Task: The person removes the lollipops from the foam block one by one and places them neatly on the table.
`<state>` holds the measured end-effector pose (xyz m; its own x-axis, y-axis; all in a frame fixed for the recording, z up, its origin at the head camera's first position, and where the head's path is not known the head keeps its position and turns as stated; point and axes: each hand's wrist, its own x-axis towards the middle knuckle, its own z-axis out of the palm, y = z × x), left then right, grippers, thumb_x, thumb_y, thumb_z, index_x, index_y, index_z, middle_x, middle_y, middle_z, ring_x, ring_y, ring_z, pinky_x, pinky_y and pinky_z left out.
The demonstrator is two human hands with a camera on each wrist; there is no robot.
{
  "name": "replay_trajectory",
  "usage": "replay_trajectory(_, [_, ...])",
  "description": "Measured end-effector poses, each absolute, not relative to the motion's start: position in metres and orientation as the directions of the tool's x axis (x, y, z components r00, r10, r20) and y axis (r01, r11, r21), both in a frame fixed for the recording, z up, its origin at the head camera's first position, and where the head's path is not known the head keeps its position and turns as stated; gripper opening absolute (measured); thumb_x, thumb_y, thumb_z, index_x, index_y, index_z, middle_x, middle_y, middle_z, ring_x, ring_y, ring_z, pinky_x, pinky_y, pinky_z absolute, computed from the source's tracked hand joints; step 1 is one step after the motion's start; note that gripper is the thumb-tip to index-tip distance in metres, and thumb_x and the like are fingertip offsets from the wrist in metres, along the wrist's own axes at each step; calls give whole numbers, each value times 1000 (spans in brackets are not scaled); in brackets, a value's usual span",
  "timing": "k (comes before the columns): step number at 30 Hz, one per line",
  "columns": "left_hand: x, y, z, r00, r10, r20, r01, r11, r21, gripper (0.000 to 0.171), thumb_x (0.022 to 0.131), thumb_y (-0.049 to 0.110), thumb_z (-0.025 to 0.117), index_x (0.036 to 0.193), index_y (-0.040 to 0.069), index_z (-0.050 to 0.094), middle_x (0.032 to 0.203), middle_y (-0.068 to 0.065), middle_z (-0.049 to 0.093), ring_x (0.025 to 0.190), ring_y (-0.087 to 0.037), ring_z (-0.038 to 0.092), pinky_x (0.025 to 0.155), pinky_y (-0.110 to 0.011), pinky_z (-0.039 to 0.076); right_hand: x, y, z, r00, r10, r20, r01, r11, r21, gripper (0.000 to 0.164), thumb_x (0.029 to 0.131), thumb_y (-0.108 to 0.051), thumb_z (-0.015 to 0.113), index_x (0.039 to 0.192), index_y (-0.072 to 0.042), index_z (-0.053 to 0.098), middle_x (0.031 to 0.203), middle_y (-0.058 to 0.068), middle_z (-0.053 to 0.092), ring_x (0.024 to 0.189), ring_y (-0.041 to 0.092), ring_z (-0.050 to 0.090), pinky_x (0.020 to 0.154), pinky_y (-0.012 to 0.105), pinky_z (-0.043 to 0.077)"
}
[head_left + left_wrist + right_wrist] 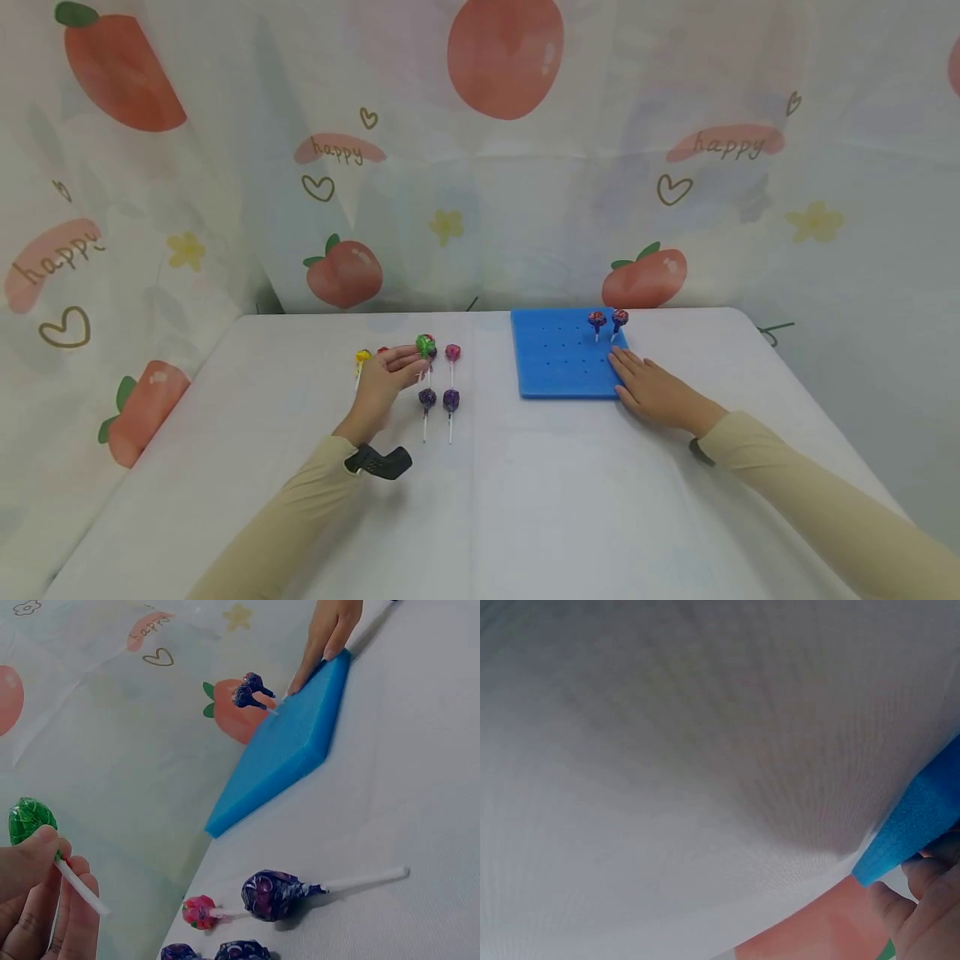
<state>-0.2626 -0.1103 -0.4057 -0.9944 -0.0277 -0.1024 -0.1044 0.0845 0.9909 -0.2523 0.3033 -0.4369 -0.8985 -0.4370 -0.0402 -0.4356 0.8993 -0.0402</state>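
Picking up seemed in hand: left of the head view's centre, the left hand (381,385) pinched a green lollipop (425,344); at centre right, the right hand (654,392), fingers extended, touched the blue board (534,379). Next likely called for carrying the lollipop boardward.

"happy" (337,151) in brown script (three times), on pink strokes (725,142), patterned backdrop (517,192)

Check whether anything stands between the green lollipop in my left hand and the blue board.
A pink lollipop lies on the table between your left hand and the board. The green lollipop appears lifted, so it can probably pass over. Your right hand rests at the board's right edge.
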Motion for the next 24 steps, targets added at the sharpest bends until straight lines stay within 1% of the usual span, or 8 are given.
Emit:
replay_trajectory(2, [-261,-116,-407,-995,-36,-96,-99,85,991,35,87,10,66,121,1,60,117,-17,65,86,-5,67,79,-22,56,-252,303,-437,-898,-438,-35,-437,899,-40,59,97,-25,44,142,10,28,150,29,26,137,46,25,109,61,26])
replay_trajectory(5, [-259,-124,-409,-993,-57,-104,-109,99,989,34,87,11,66,120,2,61,116,-16,66,86,-5,67,79,-21,56,-251,302,-436,-899,-438,-32,-436,899,-42,59,97,-25,44,141,10,29,150,29,26,138,46,25,110,60,26])
replay_trajectory(8, [-257,-130,-412,-989,-75,-130,-139,124,982,34,88,13,65,120,3,61,116,-15,66,87,-6,67,79,-20,55,-250,302,-435,-898,-440,-32,-439,898,-39,58,97,-25,44,141,10,29,150,29,26,137,46,25,109,60,26])
replay_trajectory(15, [-254,-141,-424,-969,-120,-215,-231,143,962,36,87,12,66,121,4,59,119,-16,65,87,-6,68,81,-23,55,-251,302,-436,-897,-441,-36,-440,897,-38,58,97,-24,44,141,10,28,150,29,26,138,46,25,110,60,26])
replay_trajectory(21, [-252,-147,-435,-956,-142,-259,-278,142,950,34,85,9,68,117,0,61,111,-14,69,80,-5,66,76,-22,57,-250,303,-437,-893,-449,-24,-448,894,-26,57,98,-24,43,141,11,29,149,29,27,137,46,26,109,60,26])
replay_trajectory(24, [-253,-149,-440,-947,-155,-281,-306,171,937,32,85,10,69,115,2,63,110,-13,69,81,-6,66,75,-22,57,-250,303,-436,-892,-451,-19,-451,893,-14,57,98,-24,43,140,11,30,149,30,28,137,46,27,110,60,27])
